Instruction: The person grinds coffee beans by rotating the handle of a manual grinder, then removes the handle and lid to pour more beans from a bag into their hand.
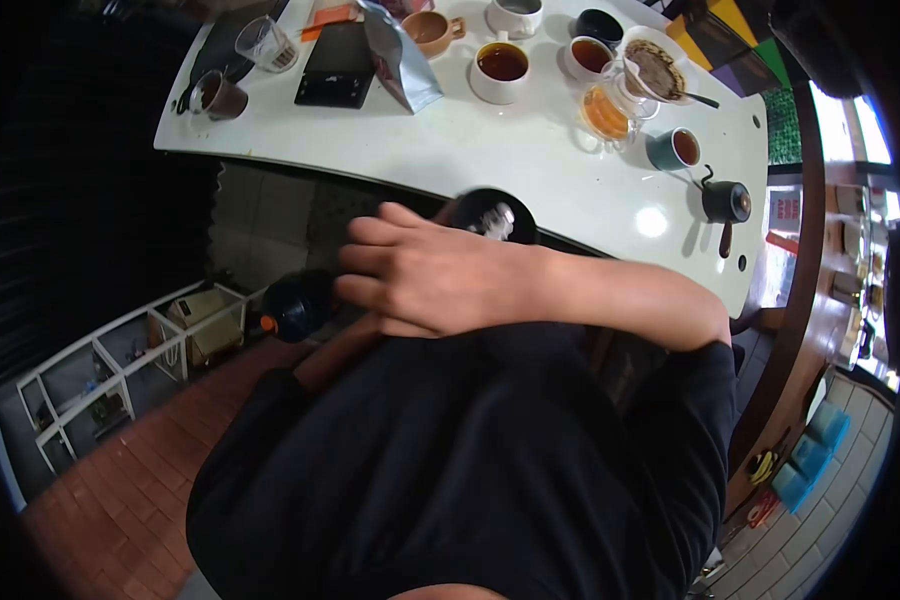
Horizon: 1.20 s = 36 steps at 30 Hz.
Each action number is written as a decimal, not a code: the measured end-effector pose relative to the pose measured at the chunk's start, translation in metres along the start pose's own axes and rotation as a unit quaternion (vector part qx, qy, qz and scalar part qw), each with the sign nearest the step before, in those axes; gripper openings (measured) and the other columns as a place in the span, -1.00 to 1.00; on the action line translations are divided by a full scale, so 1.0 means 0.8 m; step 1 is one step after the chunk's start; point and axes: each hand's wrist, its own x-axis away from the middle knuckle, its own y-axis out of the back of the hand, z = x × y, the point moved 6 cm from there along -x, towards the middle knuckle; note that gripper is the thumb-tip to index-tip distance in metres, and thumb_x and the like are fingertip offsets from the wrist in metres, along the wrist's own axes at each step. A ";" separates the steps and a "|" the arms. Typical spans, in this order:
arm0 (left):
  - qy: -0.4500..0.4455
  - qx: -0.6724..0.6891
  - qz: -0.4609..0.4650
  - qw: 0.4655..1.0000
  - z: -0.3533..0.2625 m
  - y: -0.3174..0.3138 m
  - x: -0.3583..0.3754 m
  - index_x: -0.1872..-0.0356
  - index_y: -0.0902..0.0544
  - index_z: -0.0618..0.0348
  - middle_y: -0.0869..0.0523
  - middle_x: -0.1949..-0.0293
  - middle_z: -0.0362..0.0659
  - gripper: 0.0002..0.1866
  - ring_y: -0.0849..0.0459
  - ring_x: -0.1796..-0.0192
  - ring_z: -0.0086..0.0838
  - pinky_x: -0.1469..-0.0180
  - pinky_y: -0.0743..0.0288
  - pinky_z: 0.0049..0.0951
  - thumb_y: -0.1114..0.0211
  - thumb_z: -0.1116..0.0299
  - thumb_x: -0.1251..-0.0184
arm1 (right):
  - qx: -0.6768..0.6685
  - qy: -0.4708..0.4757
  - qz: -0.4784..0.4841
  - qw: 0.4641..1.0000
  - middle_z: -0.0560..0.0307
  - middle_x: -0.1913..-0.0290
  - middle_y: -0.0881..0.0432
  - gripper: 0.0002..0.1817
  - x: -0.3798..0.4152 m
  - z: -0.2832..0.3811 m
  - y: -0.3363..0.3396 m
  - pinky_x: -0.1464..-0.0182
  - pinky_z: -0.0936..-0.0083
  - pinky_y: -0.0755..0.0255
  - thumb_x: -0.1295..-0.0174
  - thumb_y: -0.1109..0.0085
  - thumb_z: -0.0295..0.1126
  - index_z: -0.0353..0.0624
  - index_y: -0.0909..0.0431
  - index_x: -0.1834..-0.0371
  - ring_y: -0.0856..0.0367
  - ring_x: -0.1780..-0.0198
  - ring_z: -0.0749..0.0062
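My right hand (425, 275) reaches across my chest from the right, slightly smeared by motion. Its fingers are curled towards the left, and what they hold is hidden under the hand. Just beyond it, by the table's front edge, is a black round object (495, 212) with a pale, shiny patch on top. My left forearm (340, 357) comes up from the lower left and passes behind the right hand. A sliver of skin shows beside the black object, but my left hand is mostly covered, so its grip cannot be made out.
On the white table (370, 145) stand a black scale (337, 65), a silver bag (398, 60), a white cup (501, 72) of dark drink, a glass server (610, 108), a coffee filter (655, 70), a teal cup (674, 149) and a small gooseneck kettle (727, 201). A glass (218, 96) stands left.
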 end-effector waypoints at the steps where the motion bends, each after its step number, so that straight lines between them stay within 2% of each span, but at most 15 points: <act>1: -0.051 -0.016 0.003 0.999 -0.005 -0.002 0.000 -0.05 -0.52 0.17 -0.62 0.11 -0.25 -0.29 -0.63 0.06 -0.45 0.04 -0.54 -0.41 -0.59 -0.07 0.01 | 0.000 -0.002 -0.013 1.000 0.07 0.29 -0.56 -0.74 -0.013 -0.010 -0.002 -0.02 0.25 -0.31 -0.21 -0.15 -0.23 -0.21 -0.53 0.23 -0.44 0.02 0.23; 4: -0.194 -0.059 0.003 0.979 -0.021 -0.008 0.015 -0.06 -0.50 0.18 -0.61 0.06 -0.22 -0.24 -0.63 0.02 -0.38 -0.01 -0.54 -0.35 -0.61 -0.09 0.05 | -0.013 -0.039 -0.006 0.999 -0.02 0.27 -0.64 -0.75 -0.035 -0.066 -0.005 -0.03 0.18 -0.36 -0.22 -0.14 -0.24 -0.23 -0.56 0.27 -0.54 0.03 0.09; 5: -0.131 -0.139 0.084 0.978 -0.016 -0.014 0.016 -0.12 -0.48 0.24 -0.62 0.00 -0.16 -0.08 -0.64 -0.04 -0.34 -0.09 -0.53 -0.34 -0.65 -0.19 0.18 | 0.018 -0.061 0.007 0.998 -0.14 0.26 -0.64 -0.74 -0.031 -0.099 -0.011 -0.04 0.11 -0.38 -0.22 -0.14 -0.25 -0.26 -0.55 0.29 -0.56 0.03 -0.02; 6: -0.084 -0.056 0.065 0.993 -0.036 -0.017 0.012 -0.09 -0.53 0.30 -0.70 0.06 -0.12 0.08 -0.69 0.05 -0.37 -0.09 -0.55 -0.33 -0.62 -0.39 0.37 | -0.011 -0.132 0.066 0.989 -0.19 0.28 -0.56 -0.83 -0.022 -0.144 -0.009 -0.05 0.13 -0.34 -0.11 -0.10 -0.43 -0.30 -0.46 0.29 -0.50 0.05 -0.10; 9: -0.031 0.096 0.000 0.995 -0.001 0.018 0.029 -0.09 -0.53 0.32 -0.71 0.08 -0.13 0.02 -0.71 0.11 -0.44 0.01 -0.59 -0.39 -0.58 -0.38 0.24 | 0.004 -0.258 0.068 0.964 -0.17 0.21 -0.55 -0.81 0.064 -0.212 -0.001 -0.06 0.12 -0.38 -0.41 0.05 -0.37 -0.27 -0.49 0.19 -0.51 0.06 -0.12; 11: 0.116 0.283 -0.069 0.950 0.041 0.045 0.035 -0.11 -0.53 0.32 -0.70 0.07 -0.13 -0.07 -0.69 0.10 -0.48 0.02 -0.58 -0.40 -0.51 -0.34 0.06 | -0.081 -0.285 -0.011 0.955 -0.15 0.23 -0.51 -0.83 0.117 -0.194 0.003 -0.06 0.15 -0.37 -0.38 0.06 -0.39 -0.28 -0.47 0.19 -0.49 0.06 -0.10; 12: 0.113 0.285 -0.074 0.949 0.041 0.048 0.033 -0.11 -0.53 0.32 -0.70 0.07 -0.13 -0.07 -0.69 0.10 -0.48 0.02 -0.58 -0.40 -0.51 -0.34 0.06 | -0.106 -0.304 -0.002 0.947 -0.14 0.27 -0.49 -0.87 0.125 -0.170 0.010 -0.03 0.16 -0.36 -0.32 0.09 -0.45 -0.29 -0.42 0.23 -0.46 0.07 -0.08; 14: 0.014 0.129 -0.097 0.987 0.020 0.060 0.032 -0.10 -0.54 0.32 -0.71 0.12 -0.14 -0.15 -0.69 0.13 -0.50 0.06 -0.58 -0.43 -0.44 -0.30 -0.08 | -0.090 -0.271 -0.004 0.958 -0.13 0.35 -0.37 -0.85 0.114 -0.107 0.038 0.08 0.16 -0.30 -0.04 0.09 -0.53 -0.31 -0.37 0.31 -0.35 0.19 -0.07; 16: 0.000 0.122 -0.133 0.984 -0.004 0.056 0.024 -0.06 -0.56 0.27 -0.71 0.14 -0.15 -0.20 -0.68 0.13 -0.53 0.05 -0.57 -0.43 -0.47 -0.27 -0.07 | -0.105 -0.212 -0.002 0.972 -0.13 0.27 -0.39 -0.71 0.099 -0.054 0.040 0.08 0.14 -0.28 0.16 -0.04 -0.43 -0.29 -0.40 0.30 -0.33 0.18 -0.08; 18: 0.125 -0.017 -0.047 0.991 0.021 0.046 0.012 -0.04 -0.56 0.22 -0.70 0.13 -0.18 -0.27 -0.66 0.08 -0.57 -0.01 -0.55 -0.44 -0.53 -0.18 -0.06 | -0.074 -0.086 -0.010 0.993 -0.10 0.07 -0.46 -0.56 0.062 0.000 0.031 -0.04 0.14 -0.32 0.10 -0.22 -0.32 -0.27 -0.51 0.10 -0.40 0.07 -0.02; 19: 0.122 -0.019 -0.036 0.992 0.024 0.040 0.009 -0.04 -0.56 0.22 -0.70 0.13 -0.18 -0.27 -0.66 0.08 -0.57 -0.01 -0.55 -0.44 -0.53 -0.18 -0.06 | -0.064 -0.035 0.030 0.997 0.06 0.19 -0.48 -0.69 0.038 0.014 0.022 -0.05 0.21 -0.32 -0.12 -0.21 -0.21 -0.20 -0.53 0.18 -0.41 0.05 0.18; 21: 0.081 -0.007 -0.005 0.997 0.026 0.029 0.000 -0.04 -0.56 0.22 -0.69 0.11 -0.18 -0.27 -0.65 0.05 -0.56 -0.03 -0.54 -0.43 -0.54 -0.17 -0.05 | -0.014 0.014 0.038 0.999 0.07 0.24 -0.51 -0.70 -0.003 0.022 0.018 -0.03 0.21 -0.33 -0.22 -0.14 -0.19 -0.21 -0.57 0.18 -0.42 0.03 0.21; 32: -0.070 0.085 0.072 0.991 0.042 0.009 0.018 -0.06 -0.54 0.21 -0.64 0.02 -0.17 -0.27 -0.61 -0.07 -0.50 -0.13 -0.50 -0.38 -0.59 -0.10 0.01 | -0.055 -0.028 0.046 0.997 0.02 0.32 -0.58 -0.76 -0.044 -0.050 0.003 -0.03 0.24 -0.31 -0.27 -0.08 -0.29 -0.26 -0.54 0.22 -0.51 0.06 0.17; 34: -0.080 -0.030 0.107 0.991 -0.020 -0.009 0.014 -0.15 -0.49 0.24 -0.60 -0.06 -0.13 -0.09 -0.58 -0.13 -0.43 -0.18 -0.47 -0.33 -0.63 -0.17 0.14 | -0.055 -0.040 0.042 0.997 0.00 0.32 -0.58 -0.79 -0.043 -0.075 0.005 -0.03 0.20 -0.32 -0.27 -0.06 -0.32 -0.28 -0.53 0.24 -0.53 0.06 0.13; 36: -0.056 -0.008 0.093 0.994 -0.022 -0.010 0.012 -0.22 -0.42 0.29 -0.58 -0.09 -0.10 0.06 -0.57 -0.15 -0.39 -0.20 -0.46 -0.31 -0.66 -0.22 0.26 | -0.063 -0.056 0.004 0.996 -0.07 0.33 -0.58 -0.82 -0.036 -0.092 0.010 -0.04 0.09 -0.33 -0.27 -0.03 -0.37 -0.30 -0.49 0.29 -0.56 0.06 0.04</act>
